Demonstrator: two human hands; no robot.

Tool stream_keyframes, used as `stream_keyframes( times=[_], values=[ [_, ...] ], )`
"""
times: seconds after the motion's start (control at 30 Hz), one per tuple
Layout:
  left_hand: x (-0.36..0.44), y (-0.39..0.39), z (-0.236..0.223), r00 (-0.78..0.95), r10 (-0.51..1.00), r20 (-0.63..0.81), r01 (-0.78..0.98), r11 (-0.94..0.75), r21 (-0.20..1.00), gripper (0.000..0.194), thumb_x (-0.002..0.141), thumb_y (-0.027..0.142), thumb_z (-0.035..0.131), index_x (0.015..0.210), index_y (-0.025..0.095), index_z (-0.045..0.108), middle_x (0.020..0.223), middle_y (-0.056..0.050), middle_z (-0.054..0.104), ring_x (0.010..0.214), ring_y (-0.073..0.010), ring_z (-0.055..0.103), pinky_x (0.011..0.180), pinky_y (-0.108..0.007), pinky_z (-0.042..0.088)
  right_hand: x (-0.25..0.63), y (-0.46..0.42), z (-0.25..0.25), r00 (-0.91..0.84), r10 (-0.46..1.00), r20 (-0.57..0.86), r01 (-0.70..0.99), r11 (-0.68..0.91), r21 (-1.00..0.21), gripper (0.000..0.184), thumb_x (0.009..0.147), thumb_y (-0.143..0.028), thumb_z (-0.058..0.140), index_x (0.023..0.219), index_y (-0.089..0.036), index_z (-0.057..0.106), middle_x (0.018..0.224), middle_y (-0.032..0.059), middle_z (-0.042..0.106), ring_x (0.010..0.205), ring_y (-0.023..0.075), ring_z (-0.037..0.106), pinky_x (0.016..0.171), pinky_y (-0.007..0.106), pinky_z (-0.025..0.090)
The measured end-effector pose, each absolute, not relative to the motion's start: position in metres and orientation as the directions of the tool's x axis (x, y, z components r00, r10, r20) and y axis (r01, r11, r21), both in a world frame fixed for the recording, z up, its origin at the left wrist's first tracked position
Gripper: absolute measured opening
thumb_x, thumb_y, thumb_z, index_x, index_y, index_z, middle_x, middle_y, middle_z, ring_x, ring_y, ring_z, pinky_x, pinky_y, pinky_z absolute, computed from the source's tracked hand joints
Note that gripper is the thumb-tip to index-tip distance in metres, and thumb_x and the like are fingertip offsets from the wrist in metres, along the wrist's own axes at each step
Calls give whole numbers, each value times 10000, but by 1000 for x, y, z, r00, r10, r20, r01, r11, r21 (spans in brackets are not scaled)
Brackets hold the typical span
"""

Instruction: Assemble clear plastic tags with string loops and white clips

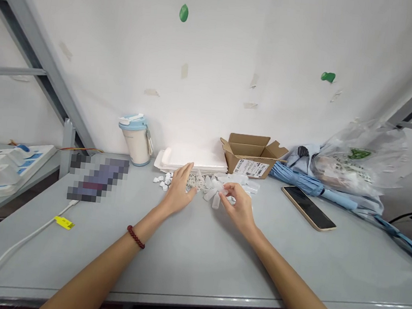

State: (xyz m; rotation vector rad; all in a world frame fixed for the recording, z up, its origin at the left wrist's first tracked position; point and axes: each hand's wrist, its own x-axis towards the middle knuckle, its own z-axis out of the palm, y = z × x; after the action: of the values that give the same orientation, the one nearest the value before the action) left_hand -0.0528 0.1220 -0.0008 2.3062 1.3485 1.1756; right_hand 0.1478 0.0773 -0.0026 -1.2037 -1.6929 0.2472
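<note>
My left hand (179, 191) stands on edge beside a tangle of thin whitish cords (196, 179), its fingers stretched out and holding nothing that I can see. Past its far side lie small white pieces (165, 182), partly hidden by the hand. My right hand (239, 208) pinches at a translucent plastic piece (222, 188) between thumb and fingers. Similar clear, tab-shaped plastic pieces (216, 201) lie loosely heaped around the fingertips; their exact kind is too small to make out.
Behind the heap are a stack of white flat packets (196, 159) and an open cardboard box (251, 165). A cup with a blue lid (138, 142) stands left. To the right lie a phone (308, 208), a folded blue umbrella (300, 180) and a plastic bag (361, 162). A white cable (25, 239) crosses the left side.
</note>
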Motion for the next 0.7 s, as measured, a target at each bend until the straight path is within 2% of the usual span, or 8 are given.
stream_keyframes(
  times=[0.2,0.33,0.57,0.7],
  values=[
    [-54,125,0,215,839,500,603,-517,608,677,778,197,497,1424,193,292,1466,-123,351,1370,-278,277,1113,-498,278,146,74,1,2,843,537,576,438,-690,128,832,-293,506,918,-206,467,817,47,651,682,182,619,487,265,443],
    [-54,124,1,236,843,483,624,-513,589,679,773,200,504,1420,188,301,1456,-124,366,1359,-276,297,1117,-487,275,144,74,2,4,838,545,576,444,-687,148,826,-315,512,915,-205,468,812,51,653,684,187,624,487,267,440],
    [-54,122,4,207,801,562,615,-553,562,645,835,230,454,1445,203,244,1481,-114,329,1365,-271,260,1115,-499,239,143,72,3,17,863,505,560,410,-720,181,832,-342,498,932,-194,469,810,53,654,662,175,620,460,243,409],
    [-55,124,2,232,836,497,639,-516,570,674,814,245,474,1446,171,251,1475,-131,338,1351,-301,256,1101,-506,232,142,71,5,27,878,478,553,385,-739,195,829,-355,494,926,-188,466,808,58,652,668,171,620,447,227,389]
  ],
)
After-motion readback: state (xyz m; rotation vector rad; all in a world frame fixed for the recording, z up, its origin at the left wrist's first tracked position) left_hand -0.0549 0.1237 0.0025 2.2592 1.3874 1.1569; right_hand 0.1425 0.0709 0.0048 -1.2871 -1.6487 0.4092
